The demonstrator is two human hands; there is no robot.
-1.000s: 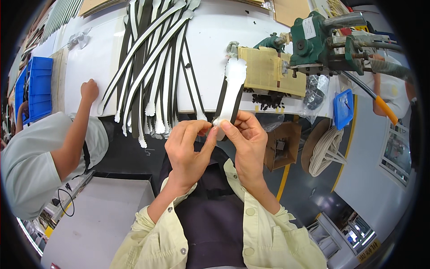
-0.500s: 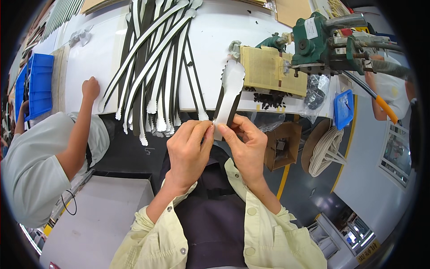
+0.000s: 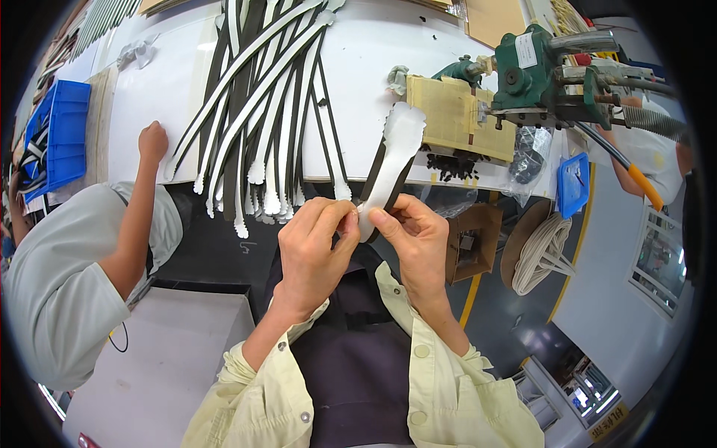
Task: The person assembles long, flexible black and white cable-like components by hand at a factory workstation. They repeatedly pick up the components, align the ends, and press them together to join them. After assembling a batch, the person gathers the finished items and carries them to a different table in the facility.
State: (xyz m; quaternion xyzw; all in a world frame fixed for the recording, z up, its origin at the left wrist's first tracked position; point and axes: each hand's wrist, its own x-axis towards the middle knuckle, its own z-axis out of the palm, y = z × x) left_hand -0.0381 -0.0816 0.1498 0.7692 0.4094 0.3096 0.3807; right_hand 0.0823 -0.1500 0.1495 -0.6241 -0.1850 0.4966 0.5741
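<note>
In front of the worktop (image 3: 366, 67), left hand (image 3: 317, 237) and right hand (image 3: 413, 240) pinch a white-faced strip (image 3: 403, 133) near its close end, slanting away rightward.

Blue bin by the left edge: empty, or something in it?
Not empty: black and white pieces show inside the blue bin. How full it is, this angle doesn't tell.
</note>
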